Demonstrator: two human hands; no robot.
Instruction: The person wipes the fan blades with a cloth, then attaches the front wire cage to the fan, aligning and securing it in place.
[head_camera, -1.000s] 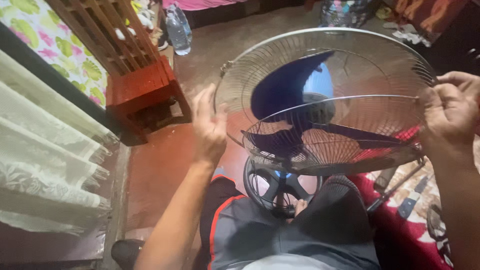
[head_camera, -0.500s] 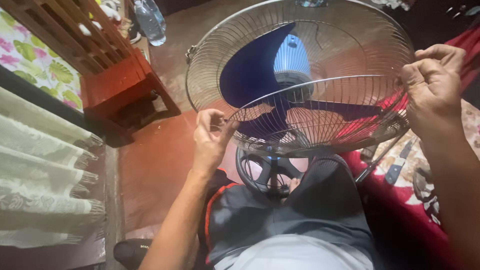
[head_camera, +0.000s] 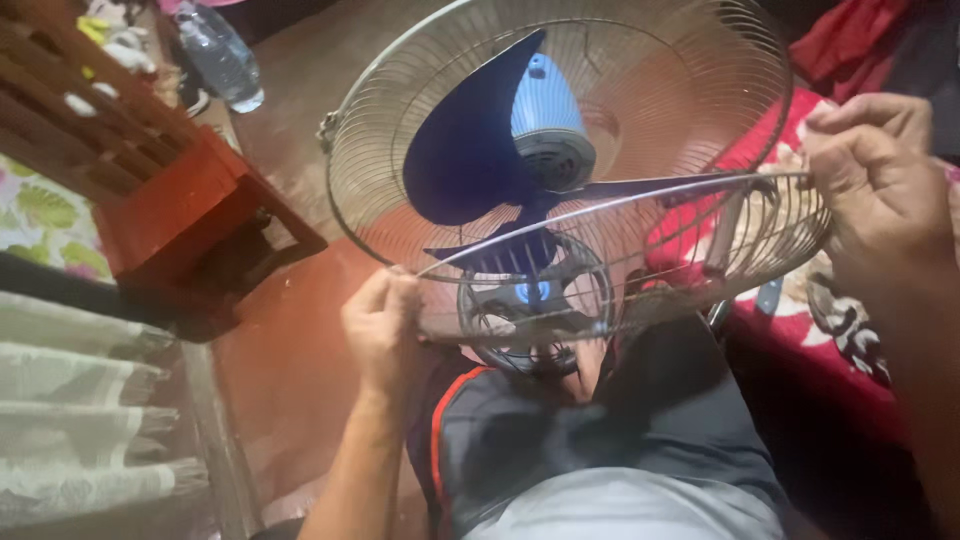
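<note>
Left hand (head_camera: 383, 330) and right hand (head_camera: 872, 175) pinch front grille (head_camera: 640, 260) rim; blue blade (head_camera: 470, 150) behind; red stool (head_camera: 190, 215), water bottle (head_camera: 220, 60) at left.

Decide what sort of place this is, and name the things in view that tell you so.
Probably a room in a home, not a workshop. A red wooden stool stands on a bare floor, a plastic water bottle beside it; pale fringed fabric hangs at left. Both hands hold a fan grille.

The front grille (head_camera: 640, 250) has swung down away from the blades (head_camera: 480, 150).
</note>
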